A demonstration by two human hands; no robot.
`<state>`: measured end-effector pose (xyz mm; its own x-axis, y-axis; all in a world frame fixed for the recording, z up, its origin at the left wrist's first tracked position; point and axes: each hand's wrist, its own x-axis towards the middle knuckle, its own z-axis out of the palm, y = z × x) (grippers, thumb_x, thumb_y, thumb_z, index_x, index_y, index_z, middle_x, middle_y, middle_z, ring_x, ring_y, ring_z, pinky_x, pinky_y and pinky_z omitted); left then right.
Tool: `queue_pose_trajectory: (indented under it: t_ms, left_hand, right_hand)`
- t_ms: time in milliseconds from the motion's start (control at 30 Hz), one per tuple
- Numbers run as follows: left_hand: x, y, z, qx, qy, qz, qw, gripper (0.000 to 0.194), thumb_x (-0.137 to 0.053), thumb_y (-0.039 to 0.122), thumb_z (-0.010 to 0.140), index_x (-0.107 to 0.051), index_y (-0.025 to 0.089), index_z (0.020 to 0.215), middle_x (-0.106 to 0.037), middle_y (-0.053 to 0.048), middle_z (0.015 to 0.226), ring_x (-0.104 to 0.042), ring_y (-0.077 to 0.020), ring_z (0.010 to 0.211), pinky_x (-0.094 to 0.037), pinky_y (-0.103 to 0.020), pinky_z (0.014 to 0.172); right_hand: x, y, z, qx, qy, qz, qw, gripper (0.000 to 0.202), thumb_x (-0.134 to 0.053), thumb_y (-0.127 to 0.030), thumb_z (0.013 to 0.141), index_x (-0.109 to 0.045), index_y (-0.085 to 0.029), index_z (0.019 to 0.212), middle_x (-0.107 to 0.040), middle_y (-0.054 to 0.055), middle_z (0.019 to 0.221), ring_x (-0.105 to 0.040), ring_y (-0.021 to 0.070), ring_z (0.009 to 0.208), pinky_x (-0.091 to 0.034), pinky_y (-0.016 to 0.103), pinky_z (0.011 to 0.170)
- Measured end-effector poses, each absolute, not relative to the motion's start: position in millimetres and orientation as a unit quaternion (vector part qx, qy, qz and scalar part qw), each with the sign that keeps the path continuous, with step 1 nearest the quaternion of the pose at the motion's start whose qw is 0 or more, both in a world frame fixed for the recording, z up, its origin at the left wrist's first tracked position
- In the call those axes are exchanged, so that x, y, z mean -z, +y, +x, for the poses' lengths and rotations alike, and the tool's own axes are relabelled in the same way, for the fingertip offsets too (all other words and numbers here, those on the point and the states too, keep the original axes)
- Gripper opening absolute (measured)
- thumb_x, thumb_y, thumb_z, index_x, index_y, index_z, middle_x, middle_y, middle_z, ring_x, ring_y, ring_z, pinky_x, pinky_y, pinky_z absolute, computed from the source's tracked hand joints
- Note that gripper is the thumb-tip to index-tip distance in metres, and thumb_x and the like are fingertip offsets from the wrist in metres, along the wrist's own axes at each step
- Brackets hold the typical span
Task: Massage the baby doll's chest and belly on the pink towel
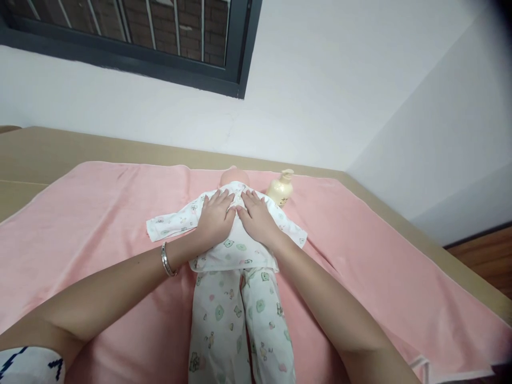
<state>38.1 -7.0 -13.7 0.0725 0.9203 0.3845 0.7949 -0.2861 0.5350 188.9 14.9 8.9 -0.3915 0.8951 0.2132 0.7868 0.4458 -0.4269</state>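
A baby doll (pixel 235 175) lies on the pink blanket, its head at the far end and partly hidden behind its collar. It wears a white printed top (pixel 240 255) with both sleeves spread out and matching printed trousers (pixel 219 320). My left hand (pixel 216 217) rests flat on the left side of the doll's chest, fingers stretched out. On the right side of the chest my right hand (pixel 258 217) lies flat too, its thumb close to the left one. Neither hand grips anything.
A cream pump bottle (pixel 280 189) stands just right of the doll's head. The pink blanket (pixel 120 213) covers much of the wooden table (pixel 60 146). Behind the table rises a white wall (pixel 304 106) with a dark-framed window (pixel 236 74).
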Motion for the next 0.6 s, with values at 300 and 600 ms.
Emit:
queue_pose_trajectory:
  t_ms: [300,600]
  left_hand:
    - [29.2,-3.8,34.7,-0.461,0.542,0.697,0.089,0.046,-0.035,0.030,0.098,-0.061,0.013,0.132,-0.057,-0.014,0.145,-0.045,-0.0284,0.141,-0.030,-0.053,0.121]
    - [33.9,-4.6,33.7,-0.510,0.520,0.680,0.083,0.046,-0.035,0.032,0.099,-0.061,0.010,0.130,-0.060,-0.015,0.140,-0.046,-0.0299,0.139,-0.033,-0.053,0.119]
  right_hand:
    - [-12.3,7.8,191.8,0.029,-0.829,-0.431,0.356,0.053,-0.040,-0.023,0.095,-0.050,-0.012,0.145,-0.032,0.014,0.162,-0.023,0.0268,0.153,-0.014,0.056,0.124]
    - [-19.4,10.8,192.9,-0.093,-0.839,-0.457,0.280,0.054,-0.048,-0.029,0.094,-0.052,-0.012,0.145,-0.035,0.015,0.160,-0.025,0.0306,0.152,-0.023,0.053,0.124]
